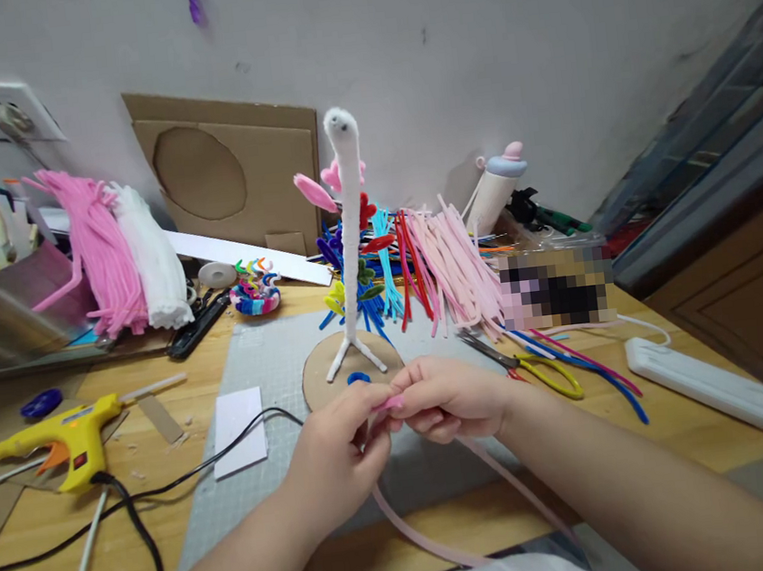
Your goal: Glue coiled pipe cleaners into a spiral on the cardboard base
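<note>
My left hand [340, 449] and my right hand [451, 396] meet low in the middle, both with fingers pinched. A bright pink bit shows between the fingertips, and a pale pink pipe cleaner [426, 549] trails below them in long strands. Both hands seem to grip it. Just behind them a white fuzzy pipe-cleaner stem [350, 261] stands upright, its forked foot on a round cardboard disc [319, 369]. Pink, red, green and yellow fuzzy leaves or petals stick out beside the stem; a blue piece [358, 378] lies on the disc.
A yellow hot glue gun [80, 435] with trailing cords lies left. Yellow-handled scissors [540, 369] and a white power strip [705, 383] are right. Bundles of pipe cleaners [454, 264] lie behind, before leaning cardboard [273, 165]. A grey cutting mat [255, 508] covers the table's middle.
</note>
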Available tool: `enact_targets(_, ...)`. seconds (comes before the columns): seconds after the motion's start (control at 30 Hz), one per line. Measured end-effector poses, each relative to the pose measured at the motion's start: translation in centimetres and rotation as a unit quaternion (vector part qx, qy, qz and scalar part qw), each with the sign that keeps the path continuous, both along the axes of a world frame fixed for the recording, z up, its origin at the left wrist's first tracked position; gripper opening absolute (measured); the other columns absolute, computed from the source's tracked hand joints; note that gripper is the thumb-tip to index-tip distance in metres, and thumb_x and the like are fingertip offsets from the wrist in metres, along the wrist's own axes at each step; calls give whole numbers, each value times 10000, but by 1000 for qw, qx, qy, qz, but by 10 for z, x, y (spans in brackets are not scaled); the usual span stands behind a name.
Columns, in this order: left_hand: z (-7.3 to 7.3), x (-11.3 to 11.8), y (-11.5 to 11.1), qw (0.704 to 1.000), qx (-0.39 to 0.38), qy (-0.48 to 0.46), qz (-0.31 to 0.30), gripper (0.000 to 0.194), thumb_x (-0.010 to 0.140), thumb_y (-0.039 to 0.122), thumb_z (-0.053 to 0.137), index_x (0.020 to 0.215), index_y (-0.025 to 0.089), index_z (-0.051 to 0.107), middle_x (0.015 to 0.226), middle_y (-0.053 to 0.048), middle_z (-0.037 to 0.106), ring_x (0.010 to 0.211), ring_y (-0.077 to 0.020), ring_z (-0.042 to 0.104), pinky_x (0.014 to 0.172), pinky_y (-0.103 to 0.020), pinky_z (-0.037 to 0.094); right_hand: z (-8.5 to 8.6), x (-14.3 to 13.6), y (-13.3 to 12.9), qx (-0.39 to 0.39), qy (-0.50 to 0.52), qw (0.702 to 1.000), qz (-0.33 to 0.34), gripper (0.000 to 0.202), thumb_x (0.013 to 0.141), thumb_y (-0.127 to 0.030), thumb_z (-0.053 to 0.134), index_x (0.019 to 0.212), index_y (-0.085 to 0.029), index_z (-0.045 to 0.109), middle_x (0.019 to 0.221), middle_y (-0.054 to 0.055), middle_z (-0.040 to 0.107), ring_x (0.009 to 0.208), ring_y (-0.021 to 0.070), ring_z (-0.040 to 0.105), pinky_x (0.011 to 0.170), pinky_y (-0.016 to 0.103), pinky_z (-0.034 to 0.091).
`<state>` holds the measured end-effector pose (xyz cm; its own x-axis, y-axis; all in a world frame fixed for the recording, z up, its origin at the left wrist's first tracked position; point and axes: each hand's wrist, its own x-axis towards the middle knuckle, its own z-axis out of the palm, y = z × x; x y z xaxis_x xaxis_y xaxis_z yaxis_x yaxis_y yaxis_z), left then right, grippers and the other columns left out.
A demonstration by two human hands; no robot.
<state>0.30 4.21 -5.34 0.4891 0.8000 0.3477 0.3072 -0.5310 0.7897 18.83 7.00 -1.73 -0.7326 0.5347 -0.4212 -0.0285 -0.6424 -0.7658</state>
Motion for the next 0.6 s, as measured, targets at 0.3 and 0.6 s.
enact_targets(0.3,4,0,0,999,-22,21,26,238,799,106,517,990,232,584,760,40,572,550,-76,435,517,-193,344,-7,6,1,-81,53,995,14,109,772,-179,625,720,-87,602,439,-115,293,381,10,114,321,86,148)
enact_targets(0.6,9,3,1,998,47,-8,48,145,788,97,561,862,206,623,838,-16,604,710,-113,571,573,-199,424,-13,14,0,-97,70,993,12,94,783,-163,577,712,-103,589,431,-105,307,373,18,125,316,86,171)
